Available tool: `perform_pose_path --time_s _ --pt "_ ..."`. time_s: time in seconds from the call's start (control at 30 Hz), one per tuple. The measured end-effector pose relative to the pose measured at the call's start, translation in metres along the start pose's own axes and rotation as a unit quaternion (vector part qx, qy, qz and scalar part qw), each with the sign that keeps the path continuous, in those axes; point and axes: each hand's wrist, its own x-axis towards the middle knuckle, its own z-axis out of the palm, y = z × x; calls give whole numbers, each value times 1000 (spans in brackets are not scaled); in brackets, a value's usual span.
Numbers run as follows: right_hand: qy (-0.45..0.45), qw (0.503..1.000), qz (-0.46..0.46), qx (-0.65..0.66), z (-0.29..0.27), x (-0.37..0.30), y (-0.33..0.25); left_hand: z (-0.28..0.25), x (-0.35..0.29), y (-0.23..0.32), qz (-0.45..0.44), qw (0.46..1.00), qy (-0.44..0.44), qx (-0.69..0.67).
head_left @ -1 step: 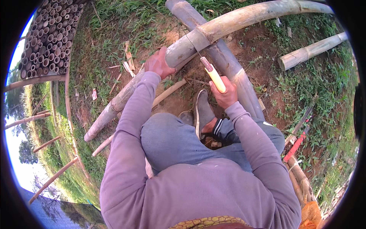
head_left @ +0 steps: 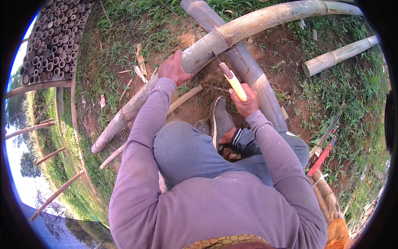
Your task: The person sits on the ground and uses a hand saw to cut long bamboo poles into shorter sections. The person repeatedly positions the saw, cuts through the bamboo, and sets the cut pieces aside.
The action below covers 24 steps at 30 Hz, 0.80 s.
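Near the top of the head view, your right hand [head_left: 246, 101] is closed around the yellow handle [head_left: 235, 86] of a saw, its thin blade [head_left: 210, 49] lying across a curved bamboo pole [head_left: 273, 21]. You can't tell from this angle how deep the teeth sit. Your left hand [head_left: 175, 69] rests against the near end of that pole, fingers bent; how tightly they close is hidden. The curved pole crosses over a grey bamboo pole [head_left: 242, 60], which slants down to the right, past your right hand. Another long pole [head_left: 126, 111] slopes toward the lower left, passing beneath your left forearm [head_left: 147, 112]. Your grey shoe [head_left: 223, 118] stands on the soil between your hands and your knees. To your right, a cut bamboo length [head_left: 340, 55] lies on the grass, with a red object [head_left: 321, 159] nearer you. Stacked bamboo ends [head_left: 52, 43] fill the upper left.
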Motion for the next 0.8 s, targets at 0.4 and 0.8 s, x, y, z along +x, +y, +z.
perform_pose_path --time_s 0.4,0.8 --pt "7 1000 -14 -19 -6 12 -33 -17 30 -19 22 992 -92 -80" --pt "11 999 31 -11 -10 -8 -28 -14 76 -59 50 951 -197 -233"
